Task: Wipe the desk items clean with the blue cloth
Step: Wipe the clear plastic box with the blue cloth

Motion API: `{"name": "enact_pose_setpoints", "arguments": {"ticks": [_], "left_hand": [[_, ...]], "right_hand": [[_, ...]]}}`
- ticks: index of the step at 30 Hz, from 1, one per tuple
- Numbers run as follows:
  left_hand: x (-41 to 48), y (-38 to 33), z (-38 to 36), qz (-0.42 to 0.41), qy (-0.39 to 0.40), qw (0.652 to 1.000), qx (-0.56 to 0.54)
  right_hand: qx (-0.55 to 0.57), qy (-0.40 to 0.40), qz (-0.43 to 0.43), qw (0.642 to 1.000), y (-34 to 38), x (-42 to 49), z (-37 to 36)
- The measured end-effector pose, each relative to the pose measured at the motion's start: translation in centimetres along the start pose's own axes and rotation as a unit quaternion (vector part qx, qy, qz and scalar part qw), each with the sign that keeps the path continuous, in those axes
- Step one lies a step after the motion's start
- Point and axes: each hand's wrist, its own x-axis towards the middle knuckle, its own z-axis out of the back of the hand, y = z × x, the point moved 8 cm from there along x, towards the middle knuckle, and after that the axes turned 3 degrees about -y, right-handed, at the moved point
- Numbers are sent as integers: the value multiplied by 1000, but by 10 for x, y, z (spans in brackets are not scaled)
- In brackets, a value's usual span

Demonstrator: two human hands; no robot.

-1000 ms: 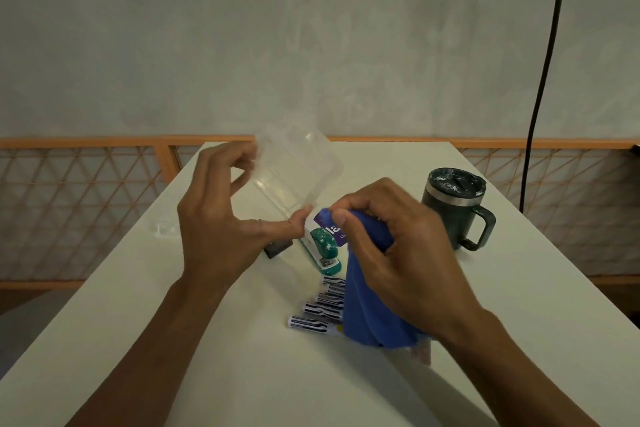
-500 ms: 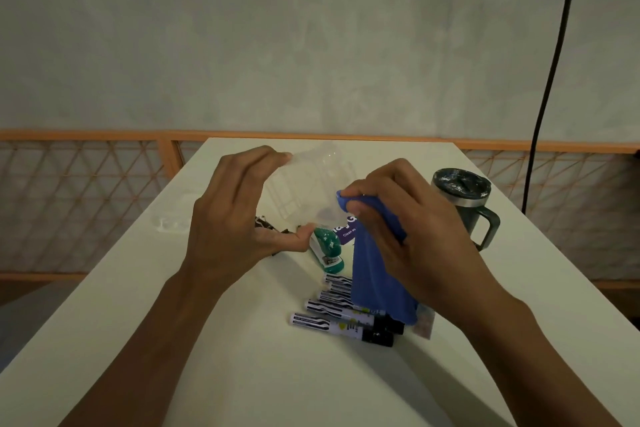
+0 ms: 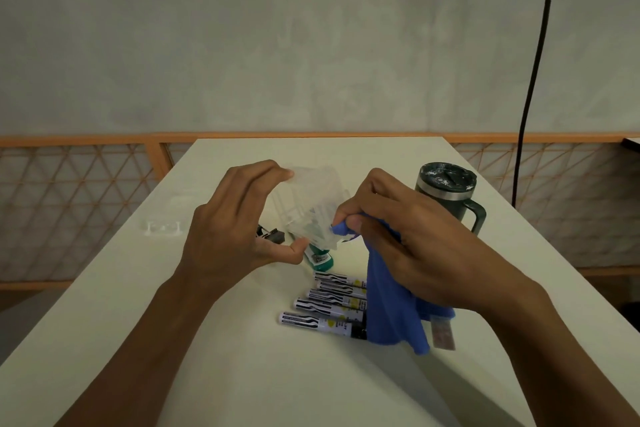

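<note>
My left hand (image 3: 232,229) grips a clear plastic box (image 3: 311,208) between fingertips on top and thumb below, holding it above the white desk (image 3: 173,340). My right hand (image 3: 405,239) pinches the blue cloth (image 3: 391,312) and presses a bunched corner against the box's right side; the rest of the cloth hangs down to the desk. Under the box lie a green stapler (image 3: 320,258) and a black binder clip (image 3: 272,235), both partly hidden. Several white markers (image 3: 325,302) lie in a row, their right ends covered by the cloth.
A dark green lidded mug (image 3: 448,194) with a handle stands at the right. A small clear plastic piece (image 3: 162,227) lies at the left edge. A small card (image 3: 443,334) peeks out below the cloth. A black cable (image 3: 533,80) hangs at the right. An orange lattice railing (image 3: 69,204) surrounds the desk.
The left hand has turned the clear box and lowered it from a raised tilt. The right hand has kept the cloth corner against the box, shifting slightly right.
</note>
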Motion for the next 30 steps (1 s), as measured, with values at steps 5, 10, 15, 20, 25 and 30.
{"name": "enact_pose_setpoints", "arguments": {"ticks": [5,10,15,20,25,30], "left_hand": [[1,0,-1,21,-1,1000,-17],[0,25,5,176,-7,976,-130],[-3,23,-6,307,12,916,-256],[-8,23,-14,361,13,884,-298],[-12,24,-20,398,18,858,-325],[-13,26,-24,425,36,849,-312]], "right_hand": [[11,-4,5,1000,-4,-1,6],[61,-105,-2,993,-6,0,23],[6,-280,25,960,13,-1,23],[-25,-354,41,934,16,-7,9],[-24,-362,43,931,15,-8,3],[-38,-334,58,940,12,-8,4]]}}
